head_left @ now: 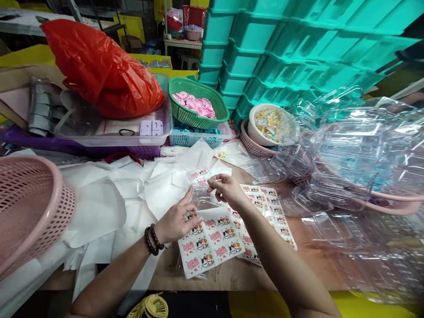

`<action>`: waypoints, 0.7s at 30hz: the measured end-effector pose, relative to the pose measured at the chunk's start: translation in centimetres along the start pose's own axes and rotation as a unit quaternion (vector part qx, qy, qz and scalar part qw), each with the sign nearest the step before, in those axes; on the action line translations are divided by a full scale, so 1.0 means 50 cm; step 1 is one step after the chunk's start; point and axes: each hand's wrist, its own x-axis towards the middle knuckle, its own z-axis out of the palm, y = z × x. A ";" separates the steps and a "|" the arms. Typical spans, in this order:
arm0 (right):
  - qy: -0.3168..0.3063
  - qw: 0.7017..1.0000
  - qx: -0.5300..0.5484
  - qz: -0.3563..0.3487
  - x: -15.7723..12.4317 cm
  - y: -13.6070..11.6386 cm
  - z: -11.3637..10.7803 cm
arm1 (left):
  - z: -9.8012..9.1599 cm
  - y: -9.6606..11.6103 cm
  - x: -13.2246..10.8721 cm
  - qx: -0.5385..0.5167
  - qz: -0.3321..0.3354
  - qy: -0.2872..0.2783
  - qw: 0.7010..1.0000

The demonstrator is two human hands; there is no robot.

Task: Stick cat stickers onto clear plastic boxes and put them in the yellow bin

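Left hand: our left hand (177, 221) lies at centre frame, fingers loosely curled down on the sheet (212, 243) and thumb raised against the left side of the box (202, 194); it pinches nothing.
Right hand: our right hand (228, 187) sits just right of the box, fingertips pressed together at the lid's right edge; we cannot tell whether a sticker is between them.
Box: clear, with its lid tilted back and a label (198, 173) on the lid; it stands between our hands, just above the sheet.
Sheet: rows of cat stickers, flat on the desk (232, 274) at lower centre; a second sheet (268, 207) lies partly under our right forearm.
Bracelet: we see dark beads (152, 240) on our left wrist.
Papers: white papers (159, 190) are spread left of centre.
Left edge: a pink basket (29, 207).
Upper left: a red bag (102, 66) rests on a clear tub (112, 128).
Upper centre: a green basket (179, 110) holds pink discs (195, 104).
Right: a heap of clear shells (357, 150), with a bowl (253, 126) of sweets beside it.
Upper right: stacked teal crates (281, 44).
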 end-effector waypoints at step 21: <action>0.021 0.997 -0.077 -0.006 0.008 0.004 0.013 | -0.001 0.003 0.001 -0.005 -0.002 -0.009 1.000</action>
